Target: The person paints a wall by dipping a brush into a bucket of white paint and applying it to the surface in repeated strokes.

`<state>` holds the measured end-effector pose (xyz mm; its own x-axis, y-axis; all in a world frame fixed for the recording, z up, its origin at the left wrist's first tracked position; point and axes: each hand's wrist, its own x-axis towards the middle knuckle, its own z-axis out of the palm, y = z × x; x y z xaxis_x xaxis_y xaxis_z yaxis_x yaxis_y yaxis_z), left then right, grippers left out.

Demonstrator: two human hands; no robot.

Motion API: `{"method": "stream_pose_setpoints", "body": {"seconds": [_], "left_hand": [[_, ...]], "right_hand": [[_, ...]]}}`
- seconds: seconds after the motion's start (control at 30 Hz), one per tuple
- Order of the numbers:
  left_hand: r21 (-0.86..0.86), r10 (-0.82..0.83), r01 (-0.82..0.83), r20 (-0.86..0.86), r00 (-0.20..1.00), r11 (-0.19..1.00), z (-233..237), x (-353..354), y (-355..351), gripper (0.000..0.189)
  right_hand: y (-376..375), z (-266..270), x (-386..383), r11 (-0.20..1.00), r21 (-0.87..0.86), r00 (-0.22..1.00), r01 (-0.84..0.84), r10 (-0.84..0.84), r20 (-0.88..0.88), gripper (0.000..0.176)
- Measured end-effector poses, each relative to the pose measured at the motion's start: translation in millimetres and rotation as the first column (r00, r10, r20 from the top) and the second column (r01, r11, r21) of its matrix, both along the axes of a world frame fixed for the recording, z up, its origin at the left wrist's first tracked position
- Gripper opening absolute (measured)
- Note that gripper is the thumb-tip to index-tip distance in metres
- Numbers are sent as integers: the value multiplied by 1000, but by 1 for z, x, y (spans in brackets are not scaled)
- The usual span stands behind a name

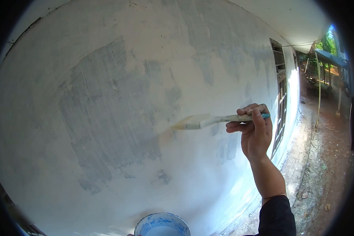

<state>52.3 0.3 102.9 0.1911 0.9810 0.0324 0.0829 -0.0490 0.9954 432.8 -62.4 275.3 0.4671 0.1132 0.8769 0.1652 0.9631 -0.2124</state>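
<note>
My right hand is closed round the handle of a paintbrush, which lies nearly level and points left. Its pale bristles are at the wall, by the right edge of a large grey patch; whether the tips touch is hard to tell. At the bottom edge is a bucket with blue smears inside and pale liquid in it. A small part of my left hand shows at the bucket's left rim, its fingers mostly out of frame.
A barred window is set in the wall at the right. Beyond it runs a dirt and concrete path with thin poles and a blue-roofed shelter. An overhanging ceiling is above.
</note>
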Motion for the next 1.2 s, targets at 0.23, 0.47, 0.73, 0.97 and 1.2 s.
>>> {"method": "stream_pose_setpoints", "body": {"seconds": [0.23, 0.47, 0.73, 0.97, 1.2], "left_hand": [[-28, -33, 37, 134, 990, 999, -22, 14, 8, 20], [19, 23, -26, 128, 991, 999, -48, 18, 8, 32], [77, 60, -64, 59, 996, 995, -55, 20, 2, 36], [87, 60, -65, 58, 997, 994, -61, 21, 2, 36], [85, 40, -44, 42, 998, 995, -59, 22, 2, 36]], "right_hand": [[-32, -92, -61, 762, -514, 906, -393, 417, -75, 12], [-10, -143, -107, 569, -791, 848, -226, 514, 127, 7], [20, -181, -138, 453, -890, 802, 55, 511, 309, 19], [33, -191, -152, 488, -851, 745, 193, 491, 451, 20], [43, -198, -159, 475, -840, 689, 264, 516, 509, 17]]}}
